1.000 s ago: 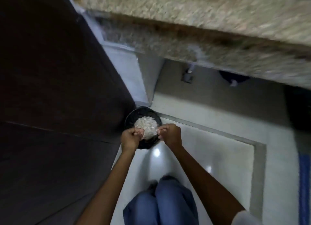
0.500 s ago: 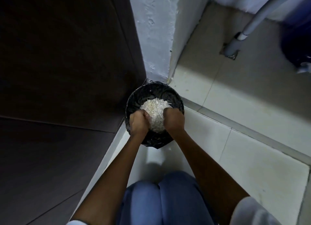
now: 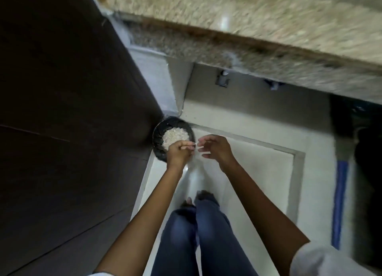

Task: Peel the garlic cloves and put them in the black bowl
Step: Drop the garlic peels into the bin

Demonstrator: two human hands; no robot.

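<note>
— How many bowls?
— One bowl (image 3: 158,131), black, round, with a ribbed rim. It sits on the floor (image 3: 248,164), in the corner against the dark panel (image 3: 62,110).
— What's in it?
— One heap (image 3: 175,135), whitish and shredded-looking. It's too blurred to tell cloves from skins.
— And the hands?
— There are two. The left hand (image 3: 178,155) is over the bowl's near rim, its fingers curled round a small pale bit (image 3: 187,145). I can't tell whether that's a clove or peel. The right hand (image 3: 217,149) is just beside it and over the floor, not touching it. Its fingers are loosely bent and apart, and I see nothing in them.
— What about the surfaces?
— The floor is pale, glossy tile with grey borders. The panel is smooth and dark brown. One speckled stone counter (image 3: 248,27) juts out above. Below are two legs (image 3: 213,234) in blue denim.
</note>
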